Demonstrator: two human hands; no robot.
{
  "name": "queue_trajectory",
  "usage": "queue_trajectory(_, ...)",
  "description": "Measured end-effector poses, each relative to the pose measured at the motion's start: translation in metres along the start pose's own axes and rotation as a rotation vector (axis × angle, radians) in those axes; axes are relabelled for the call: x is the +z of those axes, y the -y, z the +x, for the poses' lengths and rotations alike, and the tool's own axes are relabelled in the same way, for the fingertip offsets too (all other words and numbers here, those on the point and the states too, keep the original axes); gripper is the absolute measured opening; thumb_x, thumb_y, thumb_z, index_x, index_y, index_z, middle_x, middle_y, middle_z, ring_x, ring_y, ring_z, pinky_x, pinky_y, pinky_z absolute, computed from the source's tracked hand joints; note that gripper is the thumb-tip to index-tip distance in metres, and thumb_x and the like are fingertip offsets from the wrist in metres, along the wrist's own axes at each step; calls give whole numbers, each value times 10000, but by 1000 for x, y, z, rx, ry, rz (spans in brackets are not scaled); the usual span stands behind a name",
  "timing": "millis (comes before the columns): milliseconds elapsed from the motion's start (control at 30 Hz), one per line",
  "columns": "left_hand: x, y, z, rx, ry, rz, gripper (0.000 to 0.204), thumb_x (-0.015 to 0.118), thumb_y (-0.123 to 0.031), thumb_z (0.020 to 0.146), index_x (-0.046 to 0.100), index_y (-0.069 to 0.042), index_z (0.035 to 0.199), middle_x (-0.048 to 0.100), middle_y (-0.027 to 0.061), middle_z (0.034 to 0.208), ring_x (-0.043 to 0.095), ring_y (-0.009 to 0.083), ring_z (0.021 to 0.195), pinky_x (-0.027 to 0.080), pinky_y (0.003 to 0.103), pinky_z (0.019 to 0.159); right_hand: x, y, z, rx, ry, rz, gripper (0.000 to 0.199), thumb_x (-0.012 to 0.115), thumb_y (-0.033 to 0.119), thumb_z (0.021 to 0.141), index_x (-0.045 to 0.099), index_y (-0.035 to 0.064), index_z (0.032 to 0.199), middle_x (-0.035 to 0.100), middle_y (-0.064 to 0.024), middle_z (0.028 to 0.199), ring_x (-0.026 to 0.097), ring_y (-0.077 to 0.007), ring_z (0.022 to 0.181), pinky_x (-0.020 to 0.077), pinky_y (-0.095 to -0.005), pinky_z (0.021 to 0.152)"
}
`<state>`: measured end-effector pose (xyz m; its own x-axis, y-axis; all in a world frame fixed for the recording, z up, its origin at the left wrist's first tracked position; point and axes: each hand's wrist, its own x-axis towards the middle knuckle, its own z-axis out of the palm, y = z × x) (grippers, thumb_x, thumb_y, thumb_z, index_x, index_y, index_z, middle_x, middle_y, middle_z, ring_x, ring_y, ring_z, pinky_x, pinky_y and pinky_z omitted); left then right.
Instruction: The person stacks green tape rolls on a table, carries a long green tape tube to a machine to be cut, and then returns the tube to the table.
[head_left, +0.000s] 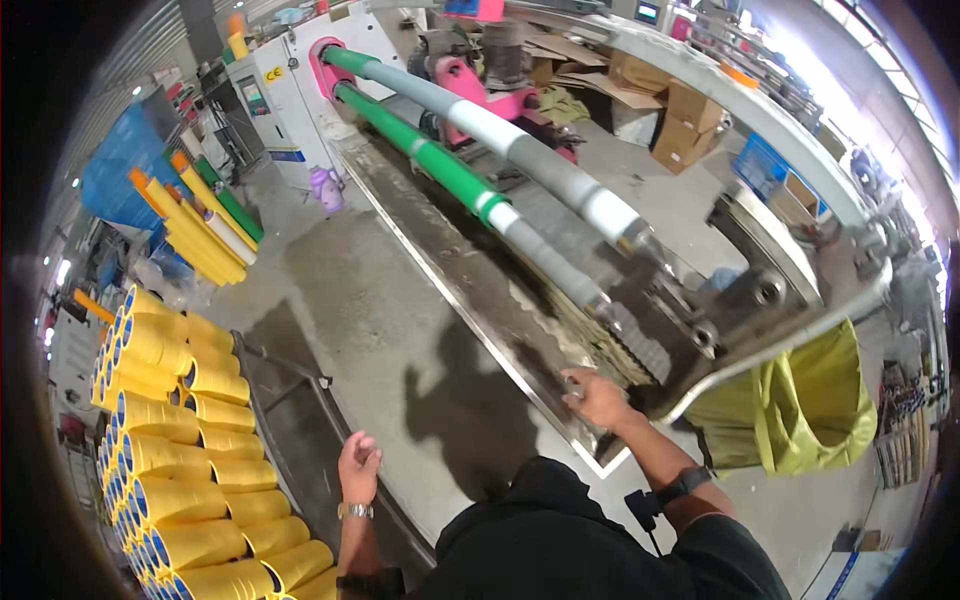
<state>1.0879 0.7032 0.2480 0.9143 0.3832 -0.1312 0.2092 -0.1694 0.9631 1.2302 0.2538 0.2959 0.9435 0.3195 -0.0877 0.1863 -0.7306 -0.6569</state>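
Observation:
Over the near end of a long machine bed, my right hand (pixel 600 400) is closed round a small greyish piece, mostly hidden by the fingers. My left hand (pixel 358 468) is raised at lower centre, beside a dark metal rack, its fingers loosely curled and apart with nothing visible in them. Two long shafts run away from me to the far left: a lower one with green sleeves (pixel 435 165) and grey ones, and an upper one with white and grey sleeves (pixel 490 130). Their near metal ends are blurred.
Stacked yellow rolls (pixel 185 540) fill the lower left, next to the dark rack (pixel 290 400). A white machine cabinet (pixel 285 105) stands at the far end. On the right are a metal arm (pixel 770 290), a yellow-green bag (pixel 800 400) and cardboard boxes (pixel 690 125).

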Motion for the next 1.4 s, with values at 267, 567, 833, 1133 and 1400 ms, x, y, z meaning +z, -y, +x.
queue_trajectory(267,37,-27,191,-1,-13,-63,446,614,-14,867,481,2,1292,610,80,1089,602,163,986,519,307,841,-33,-24,150,123,-179,-80,542,698,137,754,524,9,1251,539,-206,1271,512,-387,1168,418,-426,995)
queue_trajectory(567,76,-55,393,-284,-15,-393,623,553,-443,931,399,-59,1397,573,120,1213,585,199,1032,463,341,871,-3,-97,268,342,-173,-175,755,735,283,720,411,29,1353,492,-225,1309,463,-392,1225,379,-438,1042)
queue_trajectory(833,109,-46,680,-411,46,-637,842,593,-596,844,302,-95,1455,500,180,1303,535,261,1111,422,376,925,2,-51,392,397,-103,-143,867,772,371,651,412,19,1358,557,-239,1258,544,-384,1176,444,-454,978)
queue_trajectory(1133,193,-70,1026,-478,17,-771,818,633,-562,833,298,-170,1468,419,187,1409,501,315,1200,454,423,931,26,-5,556,463,22,-90,964,812,406,632,358,32,1396,537,-199,1296,514,-322,1219,416,-413,1009)
queue_trajectory(1400,213,-56,1176,-311,9,-774,868,690,-560,788,381,-34,1405,526,138,1306,556,242,1139,489,405,915,16,16,623,673,80,-78,940,788,396,667,339,32,1408,506,-196,1323,484,-321,1241,391,-411,1028)
